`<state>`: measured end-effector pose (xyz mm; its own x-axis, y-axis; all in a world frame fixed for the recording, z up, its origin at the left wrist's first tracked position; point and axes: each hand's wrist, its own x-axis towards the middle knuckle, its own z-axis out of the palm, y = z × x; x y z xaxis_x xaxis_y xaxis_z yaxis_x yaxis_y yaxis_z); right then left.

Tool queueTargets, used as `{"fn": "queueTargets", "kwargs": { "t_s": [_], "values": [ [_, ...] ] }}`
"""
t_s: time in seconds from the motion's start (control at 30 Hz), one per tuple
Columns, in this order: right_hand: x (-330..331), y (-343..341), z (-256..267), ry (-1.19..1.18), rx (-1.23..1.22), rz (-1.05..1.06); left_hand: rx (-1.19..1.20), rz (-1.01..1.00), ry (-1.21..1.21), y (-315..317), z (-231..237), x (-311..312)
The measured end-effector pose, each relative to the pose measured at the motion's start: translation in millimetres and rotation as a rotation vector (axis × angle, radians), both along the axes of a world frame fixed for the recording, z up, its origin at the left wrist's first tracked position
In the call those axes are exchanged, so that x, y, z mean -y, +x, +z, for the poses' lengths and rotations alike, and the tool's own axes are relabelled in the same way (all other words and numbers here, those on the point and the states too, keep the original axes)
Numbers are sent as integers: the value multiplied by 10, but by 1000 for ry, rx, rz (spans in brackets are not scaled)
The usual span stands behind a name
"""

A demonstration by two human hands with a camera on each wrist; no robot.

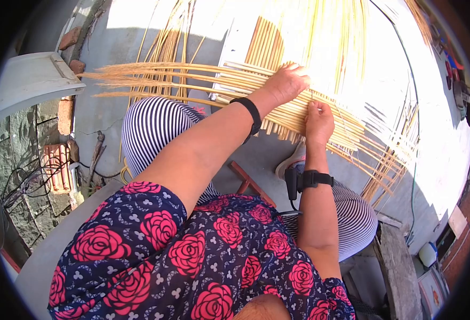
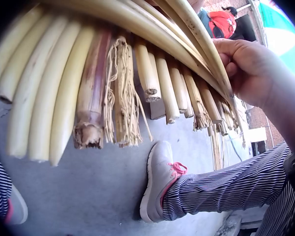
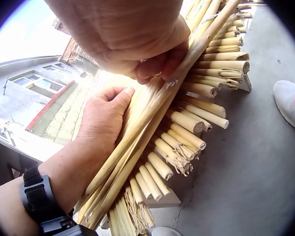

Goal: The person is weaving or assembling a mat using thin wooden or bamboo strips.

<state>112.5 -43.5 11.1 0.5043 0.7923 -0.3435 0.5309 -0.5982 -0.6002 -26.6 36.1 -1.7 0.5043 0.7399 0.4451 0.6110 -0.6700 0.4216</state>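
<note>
Long pale stalks [image 1: 203,80] with feathery ends lie crosswise over a mat of cut stalks [image 1: 267,40]. My left hand [image 1: 285,84] grips the crosswise bundle from above, and its thumb shows against the stalks in the right wrist view. Close beside it, at the mat's near edge, my right hand [image 1: 320,124] has curled fingers that pinch a thin strand [image 1: 312,96] at the bundle. Seen from the right wrist, a small pale tie [image 3: 171,83] sits on the top stalk by these fingertips. Cut stalk ends [image 2: 162,88] stick out beneath the bundle.
More loose stalks [image 1: 165,40] lie on the concrete floor at the back left, others [image 1: 400,144] at the right. A shoe [image 2: 160,182] stands below the mat's edge. A red-brown bar [image 1: 251,184] lies between the legs. A person in red [image 2: 222,23] is in the background.
</note>
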Motion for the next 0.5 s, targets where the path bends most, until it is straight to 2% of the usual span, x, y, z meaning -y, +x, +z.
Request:
{"fn": "queueTargets", "kwargs": {
  "t_s": [0.3, 0.5],
  "values": [
    [-34, -66, 148, -64, 88, 53, 11, -11, 25, 2, -3, -39],
    [-45, -28, 70, -43, 54, 33, 19, -5, 51, 10, 14, -39]
  ]
}}
